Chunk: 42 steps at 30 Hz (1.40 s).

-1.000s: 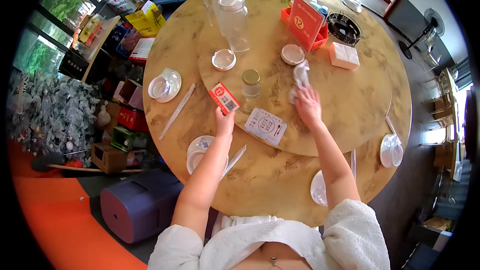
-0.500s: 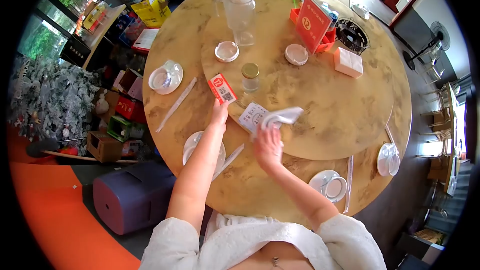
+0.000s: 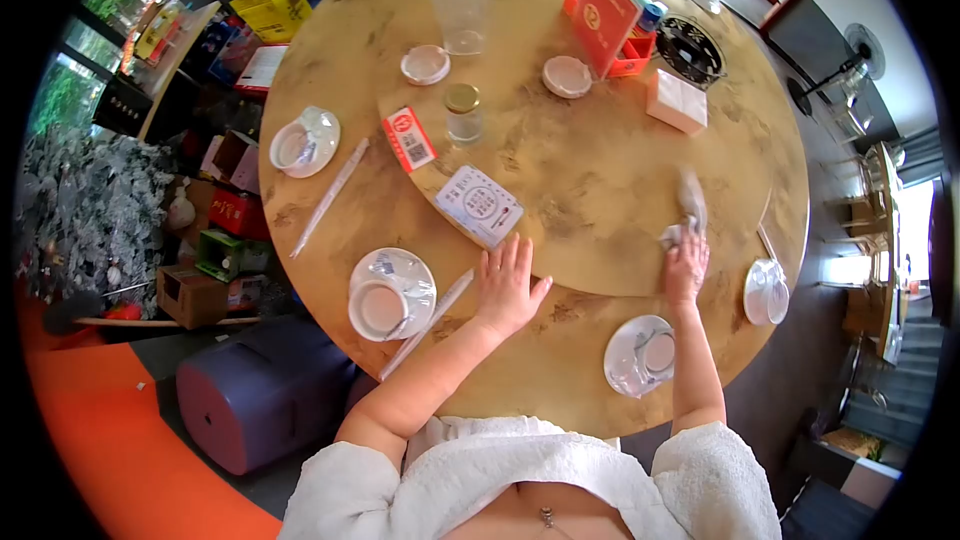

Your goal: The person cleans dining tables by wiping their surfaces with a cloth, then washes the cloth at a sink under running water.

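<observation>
My left hand (image 3: 510, 285) lies flat with fingers spread, its fingertips at the edge of the lazy Susan (image 3: 590, 250), just below a printed white card (image 3: 479, 206). To the right, my right hand (image 3: 687, 265) is closed on a white cloth (image 3: 690, 215), pressed on the lazy Susan near its right rim; the cloth is blurred. Beyond the white card lie a red-and-white QR code card (image 3: 409, 139) and a glass jar (image 3: 464, 118) with a gold lid. A wrapped bowl and plate set (image 3: 415, 275) is left of my left hand; another wrapped set (image 3: 622, 365) sits below my right hand.
Across the round table (image 3: 540, 380) stand a clear pitcher (image 3: 460, 5), two ashtrays, a red number sign (image 3: 604, 15), a black burner ring (image 3: 690, 48) and a tissue pack (image 3: 677, 102). More wrapped tableware sits at both sides. A purple stool (image 3: 260, 395) is at lower left.
My left hand has let go of the QR code card, which lies on the lazy Susan, and moved down and right. My right hand has swept the cloth rightward, uncovering the white card.
</observation>
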Available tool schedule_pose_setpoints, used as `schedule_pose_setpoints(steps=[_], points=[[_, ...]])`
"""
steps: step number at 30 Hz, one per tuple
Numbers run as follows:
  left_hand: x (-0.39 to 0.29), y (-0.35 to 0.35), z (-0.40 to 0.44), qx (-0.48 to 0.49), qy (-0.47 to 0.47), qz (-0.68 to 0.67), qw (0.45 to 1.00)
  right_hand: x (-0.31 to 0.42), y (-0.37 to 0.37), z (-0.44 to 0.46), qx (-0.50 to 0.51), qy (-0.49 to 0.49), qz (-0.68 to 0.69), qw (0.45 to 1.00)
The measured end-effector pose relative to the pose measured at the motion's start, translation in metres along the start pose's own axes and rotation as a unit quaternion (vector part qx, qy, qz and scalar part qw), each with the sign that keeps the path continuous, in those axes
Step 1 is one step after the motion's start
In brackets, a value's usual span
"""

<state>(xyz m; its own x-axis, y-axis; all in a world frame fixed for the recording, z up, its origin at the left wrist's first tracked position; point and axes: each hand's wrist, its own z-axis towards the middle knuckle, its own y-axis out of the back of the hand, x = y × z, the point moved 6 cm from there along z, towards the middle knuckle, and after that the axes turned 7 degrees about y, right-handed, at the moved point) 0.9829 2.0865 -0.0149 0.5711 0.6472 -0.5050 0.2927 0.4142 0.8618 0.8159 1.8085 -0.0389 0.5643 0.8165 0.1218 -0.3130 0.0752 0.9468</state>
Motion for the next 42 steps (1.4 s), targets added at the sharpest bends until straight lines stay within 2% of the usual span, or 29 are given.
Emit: schedule_pose_setpoints(steps=[2, 4, 11, 13, 15, 17, 18, 20, 21, 23, 24, 25, 26, 27, 29, 31, 33, 34, 35, 37, 38, 39, 40, 41, 42], points=[[-0.006, -0.018, -0.007, 0.066, -0.022, 0.086, 0.994, -0.021, -0.003, -0.007, -0.002, -0.048, 0.003, 0.999], [0.000, -0.022, -0.008, 0.068, -0.035, 0.085, 0.993, -0.014, -0.015, -0.018, -0.002, -0.091, -0.015, 0.996], [0.031, -0.003, 0.019, 0.081, -0.019, 0.228, 0.970, 0.070, -0.018, -0.036, 0.017, -0.034, 0.015, 0.999], [0.041, 0.008, 0.035, 0.089, 0.024, 0.258, 0.962, 0.102, -0.024, -0.040, 0.076, -0.010, 0.043, 0.996], [0.046, 0.016, 0.053, 0.075, 0.090, 0.304, 0.946, 0.148, -0.020, -0.038, 0.077, 0.100, 0.091, 0.988], [0.031, 0.014, 0.056, 0.074, 0.097, 0.294, 0.948, 0.188, -0.020, -0.041, 0.112, 0.241, 0.128, 0.956], [0.022, 0.013, 0.060, 0.075, 0.110, 0.282, 0.950, 0.183, -0.017, -0.031, 0.106, 0.239, 0.128, 0.957], [-0.011, 0.000, 0.043, 0.052, 0.047, 0.241, 0.968, 0.187, -0.006, -0.005, 0.071, 0.348, 0.151, 0.923], [-0.022, -0.008, 0.034, 0.045, 0.026, 0.224, 0.973, 0.166, -0.014, 0.014, 0.109, 0.314, 0.039, 0.942], [-0.042, -0.017, 0.013, 0.068, 0.003, 0.222, 0.973, 0.093, 0.007, 0.047, 0.061, 0.226, 0.027, 0.972], [-0.049, -0.019, 0.005, 0.095, -0.005, 0.227, 0.969, 0.039, -0.014, 0.059, 0.005, 0.179, 0.006, 0.984], [-0.047, -0.022, -0.002, 0.095, -0.002, 0.228, 0.969, -0.010, -0.009, 0.066, -0.052, 0.078, -0.082, 0.992], [-0.044, -0.029, -0.010, 0.101, -0.016, 0.211, 0.972, -0.053, -0.002, 0.080, 0.218, -0.091, -0.044, 0.971], [-0.043, -0.035, -0.013, 0.105, -0.030, 0.193, 0.975, -0.101, -0.012, 0.068, -0.005, -0.129, 0.021, 0.991], [-0.029, -0.036, -0.011, 0.093, -0.037, 0.211, 0.972, -0.114, -0.022, 0.062, 0.018, -0.126, -0.054, 0.990], [-0.015, -0.033, -0.003, 0.102, -0.037, 0.236, 0.966, -0.072, -0.026, 0.048, -0.004, -0.081, -0.126, 0.989], [-0.006, -0.023, 0.004, 0.104, -0.024, 0.246, 0.963, -0.015, -0.035, 0.027, -0.017, 0.053, -0.118, 0.991], [0.000, -0.019, 0.008, 0.097, -0.012, 0.249, 0.964, 0.026, -0.009, 0.019, -0.043, 0.125, -0.073, 0.988], [0.005, -0.016, 0.013, 0.098, -0.014, 0.250, 0.963, 0.055, 0.008, 0.009, -0.008, 0.200, -0.023, 0.979], [0.017, -0.006, 0.023, 0.067, 0.033, 0.266, 0.961, 0.074, 0.000, -0.007, 0.019, 0.214, 0.132, 0.968], [0.020, -0.004, 0.029, 0.068, 0.030, 0.270, 0.960, 0.077, 0.011, -0.004, 0.013, 0.260, 0.132, 0.956], [0.027, -0.001, 0.034, 0.066, 0.074, 0.276, 0.956, 0.078, 0.017, 0.002, 0.006, 0.307, 0.132, 0.943], [0.032, 0.002, 0.039, 0.063, 0.121, 0.281, 0.950, 0.067, 0.011, 0.012, 0.014, 0.306, 0.097, 0.947], [0.031, 0.001, 0.043, 0.062, 0.125, 0.284, 0.949, 0.050, 0.008, 0.023, 0.023, 0.308, 0.062, 0.949], [0.034, 0.003, 0.047, 0.049, 0.161, 0.284, 0.944, 0.021, -0.001, 0.042, 0.076, 0.203, -0.006, 0.976]])
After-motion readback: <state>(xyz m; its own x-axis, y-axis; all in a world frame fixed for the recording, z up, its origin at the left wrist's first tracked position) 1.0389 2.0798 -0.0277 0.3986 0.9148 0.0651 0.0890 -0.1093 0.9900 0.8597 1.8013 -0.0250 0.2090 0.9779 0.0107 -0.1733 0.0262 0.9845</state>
